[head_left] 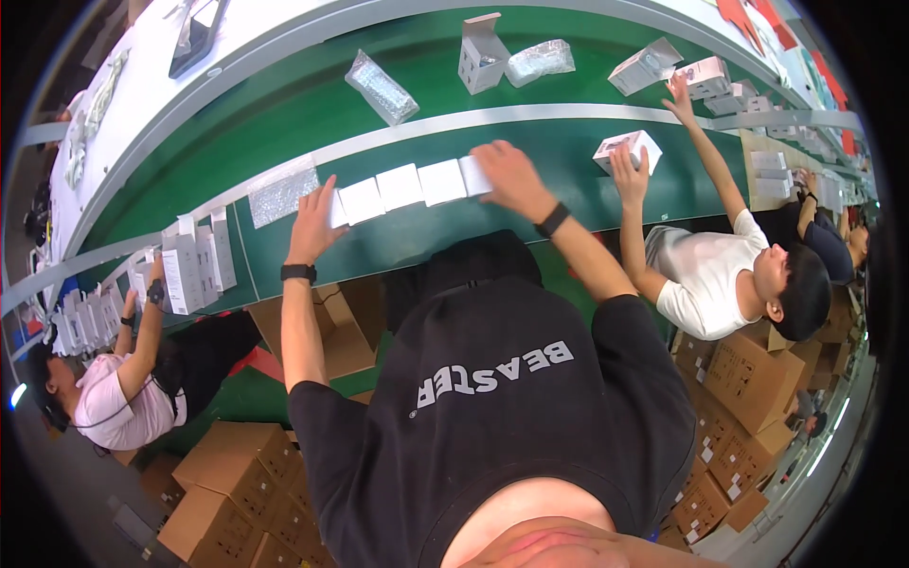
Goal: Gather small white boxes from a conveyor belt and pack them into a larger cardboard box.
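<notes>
The left hand (314,223) is set against the left end of the row of white boxes (399,187) on the green bench (407,237), the right hand (516,180) against its right end; whether either grips cannot be told. Row alignment appears in hand; even inward pressure would be called for.

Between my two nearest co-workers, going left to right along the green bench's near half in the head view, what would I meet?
Upright white cartons, bubble-wrap sleeve, left hand, row of white boxes, right hand, white box under a co-worker's hand.
</notes>
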The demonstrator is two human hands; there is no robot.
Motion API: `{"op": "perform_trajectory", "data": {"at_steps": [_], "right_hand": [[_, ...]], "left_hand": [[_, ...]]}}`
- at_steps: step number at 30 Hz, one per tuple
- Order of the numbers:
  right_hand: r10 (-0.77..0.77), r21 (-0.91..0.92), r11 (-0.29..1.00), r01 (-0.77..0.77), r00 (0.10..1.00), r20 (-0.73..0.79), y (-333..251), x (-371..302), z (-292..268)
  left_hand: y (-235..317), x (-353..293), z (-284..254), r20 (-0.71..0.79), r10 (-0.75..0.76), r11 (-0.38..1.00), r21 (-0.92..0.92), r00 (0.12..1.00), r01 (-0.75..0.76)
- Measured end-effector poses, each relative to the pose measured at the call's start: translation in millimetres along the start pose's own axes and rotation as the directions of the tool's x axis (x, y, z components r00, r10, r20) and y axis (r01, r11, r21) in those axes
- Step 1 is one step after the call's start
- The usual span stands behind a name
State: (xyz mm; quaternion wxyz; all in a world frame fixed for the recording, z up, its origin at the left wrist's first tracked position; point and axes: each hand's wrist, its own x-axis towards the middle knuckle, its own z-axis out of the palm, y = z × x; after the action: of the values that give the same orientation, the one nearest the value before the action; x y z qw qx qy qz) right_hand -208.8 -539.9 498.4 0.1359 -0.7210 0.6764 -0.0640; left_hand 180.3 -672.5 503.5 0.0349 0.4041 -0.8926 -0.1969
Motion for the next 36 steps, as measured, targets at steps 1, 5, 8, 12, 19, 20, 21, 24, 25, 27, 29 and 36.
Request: {"op": "perform_trajectory", "data": {"at_steps": [1,5,8,12,19,20,21,24,25,27,29,36], "right_hand": [[-0.129,-0.084,0.989,0.120,0.986,-0.110,-13,8,3],[-0.156,-0.068,0.986,0.149,0.982,-0.109,-26,14,8],[-0.039,0.007,0.999,0.039,0.996,-0.086,-37,11,8],[0.050,0.107,0.994,-0.036,0.991,-0.126,-48,1,12],[0.402,0.147,0.916,-0.374,0.837,-0.371,-122,-72,48],[0.506,0.204,0.863,-0.463,0.778,-0.373,-141,-95,56],[0.593,0.259,0.805,-0.533,0.713,-0.374,-160,-118,59],[0.791,0.409,0.603,-0.685,0.446,-0.419,-223,-197,74],[0.822,0.432,0.552,-0.713,0.378,-0.426,-241,-222,81],[0.917,0.540,0.330,-0.774,0.128,-0.377,-280,-266,97],[0.932,0.588,0.181,-0.788,-0.054,-0.358,-314,-301,112],[0.747,0.654,-0.373,-0.659,-0.631,-0.209,-432,-443,182]], "left_hand": [[7,0,-3,0.006,0.013,1.000,0.009,1.000,-0.013],[18,-9,-10,0.026,0.047,0.997,0.063,0.999,-0.049],[14,-7,7,-0.013,0.043,0.988,0.150,0.999,-0.041],[6,4,0,0.060,0.098,0.992,0.072,0.993,-0.103],[-7,32,-18,0.201,0.369,0.910,0.119,0.907,-0.397],[6,37,-21,0.242,0.410,0.887,0.117,0.880,-0.446],[23,43,-22,0.271,0.472,0.850,0.113,0.839,-0.515],[83,53,-16,0.351,0.743,0.594,0.046,0.570,-0.803],[110,54,-12,0.373,0.776,0.536,0.034,0.508,-0.844],[175,44,6,0.462,0.835,0.368,-0.066,0.298,-0.928],[234,21,28,0.511,0.847,0.241,-0.121,0.148,-0.963],[436,-156,166,0.425,0.751,-0.320,-0.434,-0.505,-0.842]]}}
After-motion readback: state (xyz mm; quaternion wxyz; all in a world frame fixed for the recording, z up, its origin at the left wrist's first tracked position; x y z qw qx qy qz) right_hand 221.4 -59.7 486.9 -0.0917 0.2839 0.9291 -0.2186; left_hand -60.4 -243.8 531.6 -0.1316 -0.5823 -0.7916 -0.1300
